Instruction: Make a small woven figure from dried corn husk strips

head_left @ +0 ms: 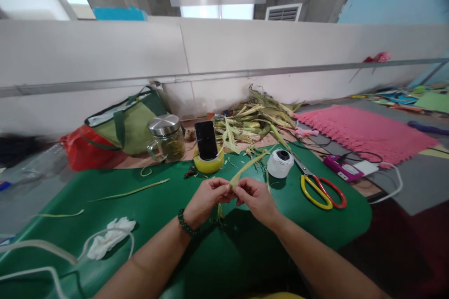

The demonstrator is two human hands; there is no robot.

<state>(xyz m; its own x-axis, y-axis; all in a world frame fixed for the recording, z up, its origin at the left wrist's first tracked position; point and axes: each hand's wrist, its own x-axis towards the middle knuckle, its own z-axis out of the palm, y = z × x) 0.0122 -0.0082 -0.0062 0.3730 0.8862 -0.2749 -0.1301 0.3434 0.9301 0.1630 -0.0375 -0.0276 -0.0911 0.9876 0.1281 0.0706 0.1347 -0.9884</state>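
Between my two hands, above the green mat, is a pale green strip of corn husk (244, 168) that stretches up and to the right. My left hand (210, 196), with a dark green bead bracelet (186, 223) at the wrist, pinches its lower end. Beside it, nearly touching, my right hand (256, 197) pinches the same end. A thin shred of husk (220, 212) shows just below my hands. To the right of my right hand stands a white round device (280, 164) with a dark top. Scissors (317, 189) with yellow and red handles lie further right.
A heap of husks (259, 114) lies at the back. A phone (206, 140) leans in a yellow tape roll (208, 164); left of it are a glass jar (170, 142) and a green bag (131, 126). White tissue (111, 238), a purple power strip (343, 168) and pink cloth (365, 131) also lie about.
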